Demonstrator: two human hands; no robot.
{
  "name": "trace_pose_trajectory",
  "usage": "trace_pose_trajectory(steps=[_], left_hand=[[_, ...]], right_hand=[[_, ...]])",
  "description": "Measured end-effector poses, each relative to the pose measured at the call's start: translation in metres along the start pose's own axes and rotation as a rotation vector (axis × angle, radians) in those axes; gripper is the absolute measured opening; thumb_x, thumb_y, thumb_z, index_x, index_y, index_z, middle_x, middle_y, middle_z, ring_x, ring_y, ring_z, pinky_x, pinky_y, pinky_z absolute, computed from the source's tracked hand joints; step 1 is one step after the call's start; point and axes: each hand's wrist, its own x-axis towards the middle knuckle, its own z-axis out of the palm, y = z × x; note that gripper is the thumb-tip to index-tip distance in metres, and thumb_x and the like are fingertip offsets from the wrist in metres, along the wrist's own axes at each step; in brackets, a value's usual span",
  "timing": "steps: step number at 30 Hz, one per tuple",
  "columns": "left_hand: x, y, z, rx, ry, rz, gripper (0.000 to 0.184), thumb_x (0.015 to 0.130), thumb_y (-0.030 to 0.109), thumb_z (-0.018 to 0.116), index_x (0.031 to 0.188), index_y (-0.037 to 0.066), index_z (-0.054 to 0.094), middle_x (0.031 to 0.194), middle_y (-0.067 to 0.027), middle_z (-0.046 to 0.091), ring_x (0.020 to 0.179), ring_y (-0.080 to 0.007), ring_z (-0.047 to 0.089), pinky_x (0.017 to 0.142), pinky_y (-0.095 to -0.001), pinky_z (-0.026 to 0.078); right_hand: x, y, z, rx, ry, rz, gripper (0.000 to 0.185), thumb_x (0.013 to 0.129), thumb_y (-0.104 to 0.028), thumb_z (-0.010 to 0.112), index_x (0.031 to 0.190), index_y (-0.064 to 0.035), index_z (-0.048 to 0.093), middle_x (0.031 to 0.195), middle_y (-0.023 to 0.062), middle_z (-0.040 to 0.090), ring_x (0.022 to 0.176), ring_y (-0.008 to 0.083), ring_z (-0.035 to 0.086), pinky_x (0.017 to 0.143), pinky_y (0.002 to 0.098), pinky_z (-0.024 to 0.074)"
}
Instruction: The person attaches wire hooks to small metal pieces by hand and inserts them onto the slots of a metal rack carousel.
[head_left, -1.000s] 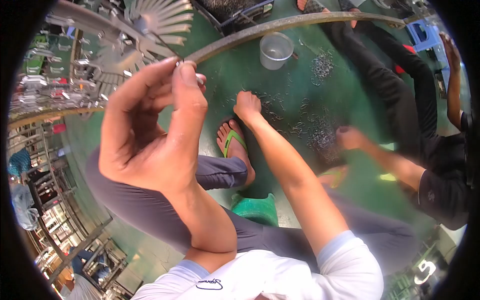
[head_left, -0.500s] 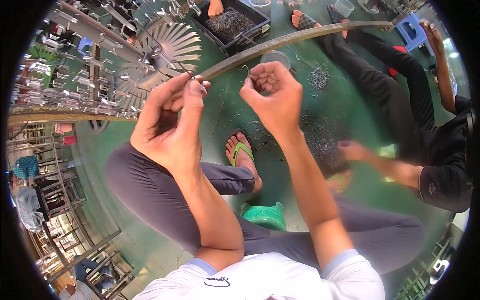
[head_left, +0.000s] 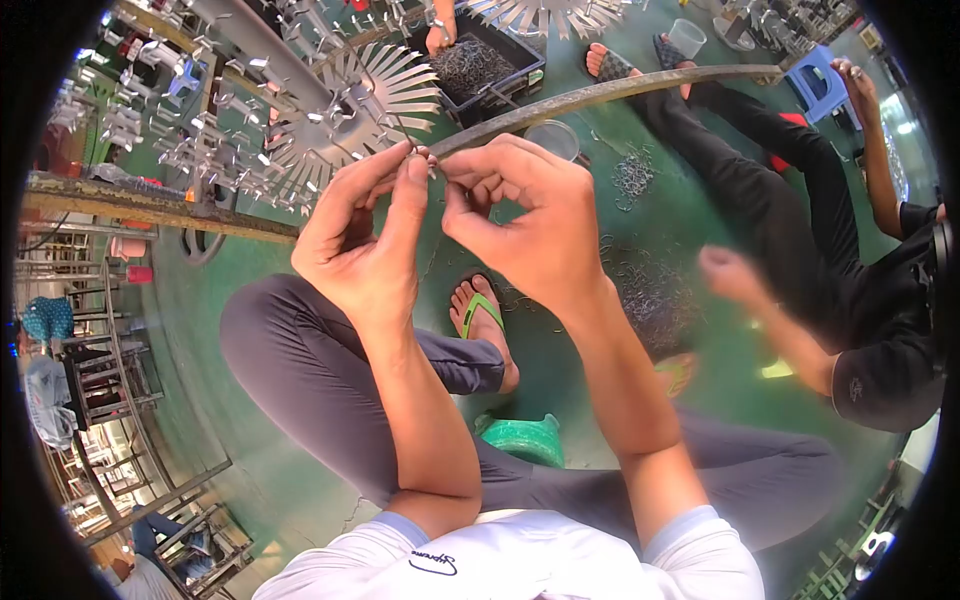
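My left hand (head_left: 365, 240) is raised, its thumb and forefinger pinched on a small shiny metal piece (head_left: 431, 163) beside the end of a thin wire. My right hand (head_left: 535, 215) meets it from the right, thumb and fingers closed at the same spot; the hook it held earlier is hidden behind the fingers. Just behind my left hand is a fan-shaped metal rack (head_left: 350, 125). Small metal hooks (head_left: 650, 300) lie scattered on the green floor below.
A curved metal bar (head_left: 600, 92) crosses beyond my hands. Behind it stands a black crate (head_left: 475, 72) of hooks with another person's hand at it. A co-worker's blurred hand (head_left: 730, 275) is at the right. A green stool (head_left: 525, 438) is between my legs.
My right hand rose from the floor hooks with a hook, then moved left to meet my left hand. My left hand has shifted slightly right. The co-worker's hand has lifted off the hooks.
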Motion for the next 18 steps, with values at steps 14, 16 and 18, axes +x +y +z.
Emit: trace_pose_trajectory(steps=[14,16,18], left_hand=[[-0.015,-0.032,0.017,0.363,0.097,0.027,0.013,0.088,0.001,0.079,0.1,-0.003,0.076,0.084,-0.0065,0.075,0.072,-0.011,0.071,0.07,-0.0239,0.055],[-0.014,-0.031,0.017,0.393,0.119,0.035,0.012,0.088,0.002,0.079,0.098,-0.003,0.077,0.082,-0.0062,0.075,0.071,-0.0106,0.071,0.069,-0.0238,0.055],[-0.013,-0.027,0.016,0.419,0.138,0.028,0.012,0.087,0.003,0.079,0.097,-0.003,0.077,0.079,-0.0056,0.074,0.07,-0.0097,0.07,0.069,-0.0237,0.054]], right_hand=[[0.057,0.026,-0.006,-0.131,-0.274,0.13,0.02,0.081,-0.01,0.076,0.097,0.003,0.078,0.079,0.0123,0.077,0.07,0.0133,0.073,0.066,0.0262,0.0562],[0.063,0.02,-0.007,-0.177,-0.337,0.141,0.02,0.082,-0.01,0.075,0.097,0.0035,0.078,0.079,0.0128,0.077,0.071,0.0137,0.074,0.067,0.0266,0.0567],[0.068,0.008,-0.008,-0.219,-0.413,0.187,0.02,0.082,-0.01,0.075,0.097,0.0038,0.078,0.08,0.0132,0.077,0.072,0.0138,0.074,0.068,0.0269,0.057]])
